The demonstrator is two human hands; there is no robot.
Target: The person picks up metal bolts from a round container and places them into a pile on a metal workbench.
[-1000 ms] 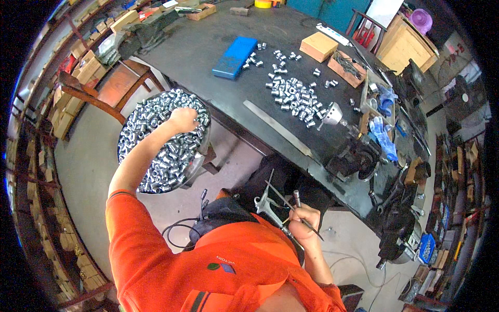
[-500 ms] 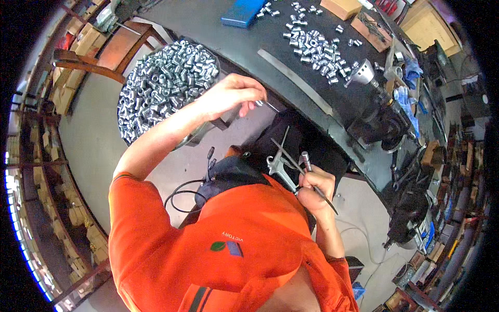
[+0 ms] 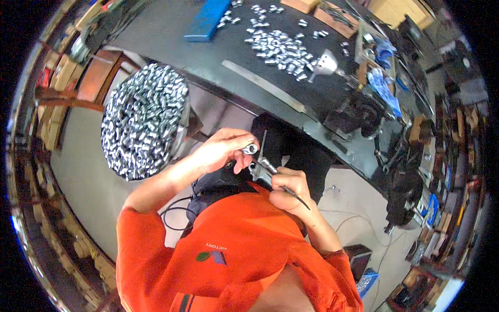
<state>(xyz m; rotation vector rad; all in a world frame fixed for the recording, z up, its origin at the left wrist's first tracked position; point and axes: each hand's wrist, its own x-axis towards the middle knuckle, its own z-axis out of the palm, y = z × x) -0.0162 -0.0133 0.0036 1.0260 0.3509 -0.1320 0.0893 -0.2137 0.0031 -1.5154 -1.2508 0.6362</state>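
My left hand (image 3: 228, 150) is closed in a pinch round a small shiny metal sleeve (image 3: 250, 149), its open bore showing. Close on its right, my right hand (image 3: 291, 188) is closed round a thin dark rod-like tool (image 3: 300, 199), whose tail sticks out past the palm. A metal cylinder (image 3: 268, 165) projects from the right hand's fingers, seemingly gripped along with the rod. Beside these fingers, over my lap, is a silvery air blow gun (image 3: 258, 173) with a thin nozzle; whether the right hand also holds it I cannot tell.
A large round container heaped with metal sleeves (image 3: 148, 122) stands at left. On the dark workbench (image 3: 208, 67) ahead lie more loose sleeves (image 3: 280, 49), a flat metal bar (image 3: 264, 86), a blue box (image 3: 208, 21) and a funnel-shaped metal part (image 3: 326, 65). A dark machine (image 3: 358, 114) sits at the bench's right.
My left hand has come down and toward my right hand with the sleeve, from near the bench edge. The right hand, cylinder and blow gun have shifted left and up; the view has turned slightly.
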